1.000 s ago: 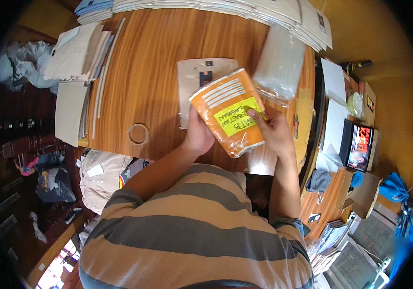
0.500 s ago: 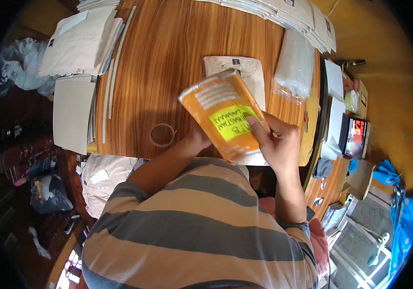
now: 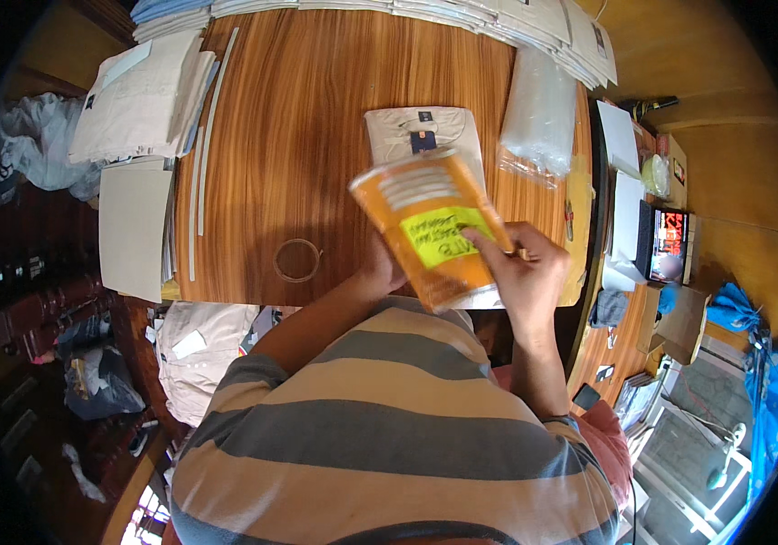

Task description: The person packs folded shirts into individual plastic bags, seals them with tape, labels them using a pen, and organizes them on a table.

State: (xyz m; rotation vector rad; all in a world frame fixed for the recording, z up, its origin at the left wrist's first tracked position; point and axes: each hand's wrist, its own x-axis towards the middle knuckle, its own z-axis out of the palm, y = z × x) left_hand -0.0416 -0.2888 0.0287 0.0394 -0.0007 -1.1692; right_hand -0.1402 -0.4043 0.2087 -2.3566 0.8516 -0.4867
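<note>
Two hands are holding an orange packet (image 3: 434,227) with a yellow label above the wooden table (image 3: 298,136). Right hand (image 3: 525,272) is gripping its lower right edge, fingers closed. Left hand (image 3: 382,270) is supporting it from beneath, grip mostly hidden. Folded beige shirt (image 3: 421,136) is lying just behind.

A person in a striped shirt bends both bare forearms up from the body toward the chest. The right hand (image 3: 521,272) is raised, fingers curled and pinching, thumb on top. The left hand (image 3: 380,270) is mostly hidden, gripping from below and behind.
</note>
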